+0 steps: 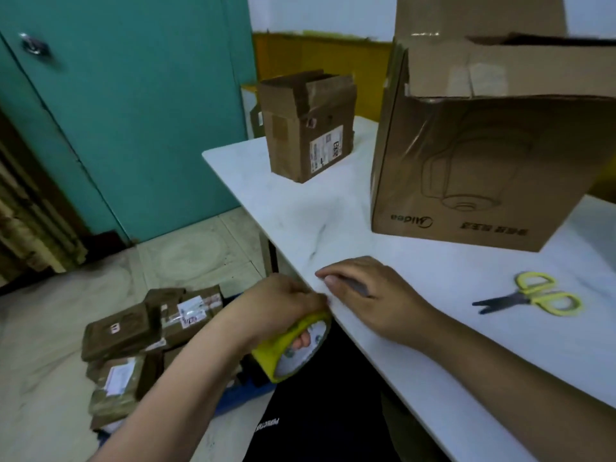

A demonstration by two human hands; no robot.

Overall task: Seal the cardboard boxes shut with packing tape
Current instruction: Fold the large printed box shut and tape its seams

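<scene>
Two hands met at the edge of the table. Your left hand gripped the yellow tape roll, fingers curled through its core, just below that edge. Your right hand rested on the table just beside it, fingers bent; couldn't tell if it pinched the tape end. Small box stood well beyond the grip, flaps up. Big box stood beyond and right, top open. Scissors lay right of your right hand.

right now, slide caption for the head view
Left hand grips a yellow tape roll at the table edge; right hand rests there; unsealed boxes, scissors nearby.
</scene>
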